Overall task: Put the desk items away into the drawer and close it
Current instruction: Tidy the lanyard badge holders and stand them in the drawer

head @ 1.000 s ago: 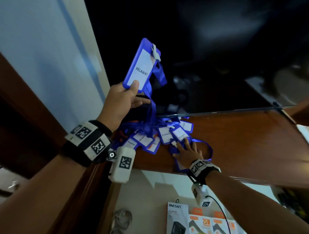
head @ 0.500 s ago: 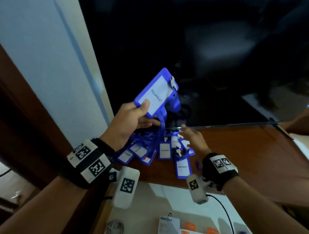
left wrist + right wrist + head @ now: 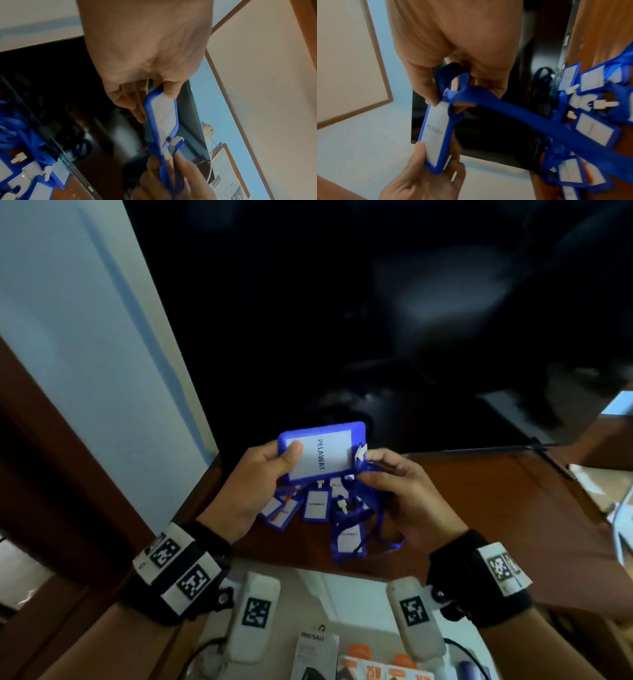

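A blue badge holder (image 3: 323,453) with a white card reading PELAWAT is held above the desk. My left hand (image 3: 263,470) grips its left end, thumb on the card; the left wrist view shows the badge holder (image 3: 163,119) edge-on. My right hand (image 3: 387,474) pinches the blue lanyard (image 3: 496,106) at the clip end of the badge holder (image 3: 435,129). The lanyard runs down to a pile of badges (image 3: 318,508) of the same kind on the brown desk (image 3: 496,508). Below the desk edge the open drawer (image 3: 342,590) shows its white bottom.
A dark monitor screen (image 3: 376,320) stands right behind the pile. The drawer holds a white box (image 3: 315,652), orange packets (image 3: 376,669) and a cable (image 3: 205,652). A light wall (image 3: 85,320) and brown wooden frame (image 3: 51,474) lie to the left.
The left hand lowered the badge holder and turned it level. The right hand left the pile on the desk, rose and took hold of the lanyard at the clip.
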{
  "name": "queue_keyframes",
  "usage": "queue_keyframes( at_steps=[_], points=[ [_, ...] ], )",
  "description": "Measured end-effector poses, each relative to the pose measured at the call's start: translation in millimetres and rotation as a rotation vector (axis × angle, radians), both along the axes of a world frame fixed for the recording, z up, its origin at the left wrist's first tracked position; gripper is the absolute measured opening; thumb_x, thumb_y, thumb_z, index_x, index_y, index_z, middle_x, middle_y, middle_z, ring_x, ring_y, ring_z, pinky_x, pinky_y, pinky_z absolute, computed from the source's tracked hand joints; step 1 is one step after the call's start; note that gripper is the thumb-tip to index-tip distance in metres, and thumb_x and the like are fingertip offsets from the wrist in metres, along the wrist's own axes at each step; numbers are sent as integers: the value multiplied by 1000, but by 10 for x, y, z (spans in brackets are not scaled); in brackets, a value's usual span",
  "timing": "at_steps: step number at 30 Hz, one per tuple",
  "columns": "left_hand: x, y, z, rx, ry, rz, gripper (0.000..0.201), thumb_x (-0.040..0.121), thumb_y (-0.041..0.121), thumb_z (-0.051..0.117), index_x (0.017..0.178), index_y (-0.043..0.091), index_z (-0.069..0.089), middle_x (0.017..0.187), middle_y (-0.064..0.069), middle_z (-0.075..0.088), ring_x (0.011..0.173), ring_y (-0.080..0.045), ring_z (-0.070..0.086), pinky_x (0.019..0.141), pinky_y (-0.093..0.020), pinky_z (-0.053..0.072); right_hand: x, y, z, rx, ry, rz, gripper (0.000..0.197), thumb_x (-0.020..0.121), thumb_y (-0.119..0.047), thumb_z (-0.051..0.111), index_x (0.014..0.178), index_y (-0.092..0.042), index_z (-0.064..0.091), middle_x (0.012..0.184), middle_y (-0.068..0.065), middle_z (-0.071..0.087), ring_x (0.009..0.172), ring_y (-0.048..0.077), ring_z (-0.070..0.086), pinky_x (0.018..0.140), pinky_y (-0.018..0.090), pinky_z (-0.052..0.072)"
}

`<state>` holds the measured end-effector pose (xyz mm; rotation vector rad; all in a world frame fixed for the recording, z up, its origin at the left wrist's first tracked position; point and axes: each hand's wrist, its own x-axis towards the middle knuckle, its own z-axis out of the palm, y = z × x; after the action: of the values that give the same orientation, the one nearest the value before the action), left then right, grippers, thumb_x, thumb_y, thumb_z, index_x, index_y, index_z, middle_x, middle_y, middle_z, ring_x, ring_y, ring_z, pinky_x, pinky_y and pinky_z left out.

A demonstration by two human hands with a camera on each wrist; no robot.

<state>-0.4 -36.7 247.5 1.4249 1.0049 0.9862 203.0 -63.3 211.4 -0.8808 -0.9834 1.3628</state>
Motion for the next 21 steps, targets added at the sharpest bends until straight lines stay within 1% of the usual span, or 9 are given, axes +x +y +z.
queue_keyframes(
  at_steps=[4,7,8,10,13,15,16,18,21],
  points=[
    [-91,75,64,5,-90,6,23,98,25,45,104,15,65,92,-8,74,84,-22,71,68,-28,58,134,-154,-120,-69,-195,-173,28,79,18,57,99,-2,59,76,9,68,58,15,63,54,20,50],
    [-228,187,95,27,-124,42,22,98,20,45,103,13,65,92,-6,73,82,-17,70,67,-24,57,296,-263,-257,-143,-361,-362,32,79,23,51,96,-4,57,61,-3,64,46,10,57,41,17,44],
    [-267,211,83,27,-118,51,22,98,20,45,104,12,65,95,-7,72,83,-17,70,67,-24,57,325,-303,-297,-153,-401,-407,32,80,22,52,97,-4,58,63,-4,64,49,8,59,42,16,45],
    [-339,247,51,34,-80,54,22,98,20,46,107,12,64,98,-9,71,83,-17,70,66,-25,57,279,-345,-299,-118,-451,-482,29,83,13,58,104,-6,58,79,-4,63,67,8,61,52,9,45],
    [-383,223,-23,18,11,-26,20,98,24,48,102,16,66,97,-15,72,82,-23,72,68,-31,58,13,-405,-149,38,-296,-547,37,85,-17,68,119,-9,55,110,-2,61,89,-6,62,70,6,45],
    [-353,160,-31,-13,10,-124,20,97,24,49,101,16,68,95,-11,74,86,-28,71,75,-38,57,-193,-410,-39,124,-179,-480,54,80,-39,71,126,-18,52,125,0,60,110,5,60,85,19,50],
    [-334,130,-30,-24,-17,-153,20,96,24,50,101,16,68,95,-11,74,88,-28,71,77,-39,57,-310,-411,21,132,-114,-418,57,78,-44,71,127,-21,52,125,1,62,111,14,62,86,27,53],
    [-309,94,-42,-15,-80,-167,21,95,23,50,101,14,68,95,-11,74,88,-28,71,76,-37,58,-509,-393,74,89,-67,-312,53,79,-40,71,125,-21,54,113,4,68,96,21,69,75,32,56],
    [-352,75,-147,-25,-146,-105,21,95,22,51,100,10,67,91,-12,74,83,-27,72,72,-35,58,-730,-415,44,32,-148,-227,24,83,-30,62,104,-19,68,87,4,73,66,17,68,56,24,52]
  ],
)
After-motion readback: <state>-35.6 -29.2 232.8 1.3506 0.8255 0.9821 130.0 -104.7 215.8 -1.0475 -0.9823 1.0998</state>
